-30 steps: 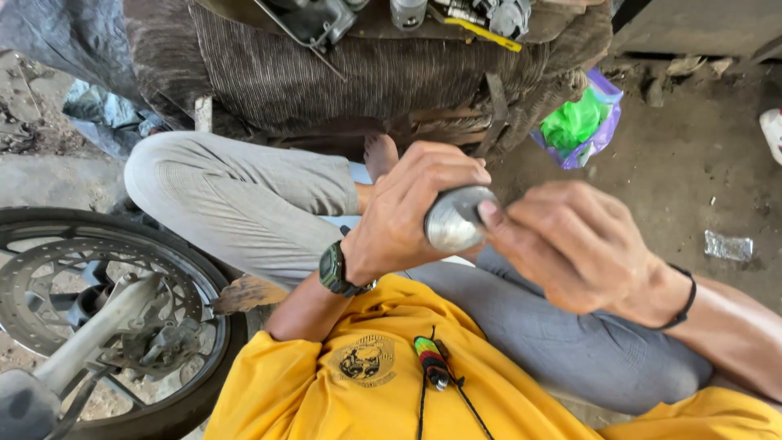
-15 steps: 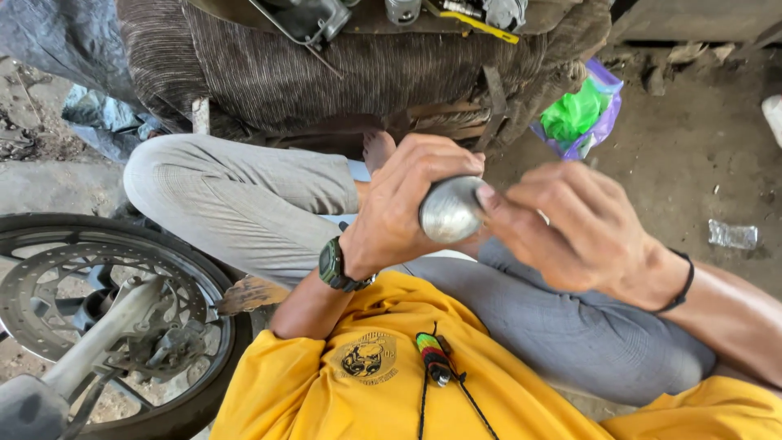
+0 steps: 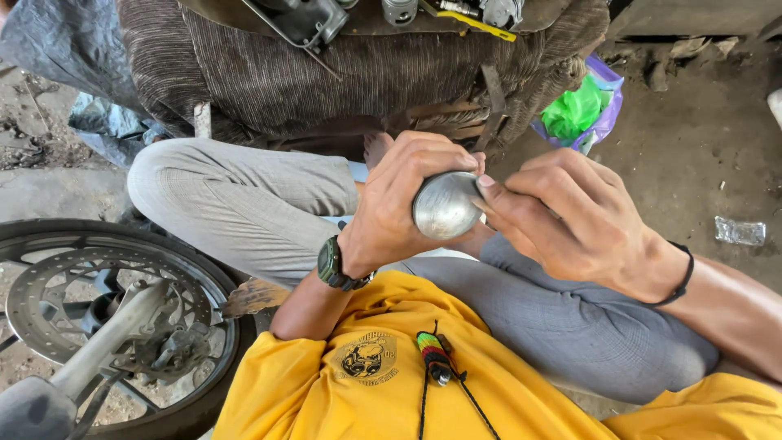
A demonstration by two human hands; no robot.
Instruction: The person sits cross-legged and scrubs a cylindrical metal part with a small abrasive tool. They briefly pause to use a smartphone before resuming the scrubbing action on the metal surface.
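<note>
A round, dull silver metal part (image 3: 445, 205) with a smooth domed top is held over my crossed legs. My left hand (image 3: 407, 195), with a dark watch at the wrist, wraps around its far side and grips it. My right hand (image 3: 570, 220), with a thin black band at the wrist, has its fingers pressed against the part's right edge, the index fingertip on its rim. What lies under the fingers is hidden.
A motorcycle front wheel with brake disc and fork (image 3: 106, 318) stands at lower left. Ahead is a cloth-covered bench (image 3: 326, 73) carrying metal parts and a yellow tool. A green and purple plastic bag (image 3: 580, 114) lies on the dirt floor at right, with a small clear wrapper (image 3: 740, 231) farther right.
The view has shifted slightly; both hands keep hold of the silver part, and my right fingers have slid a little along its edge.
</note>
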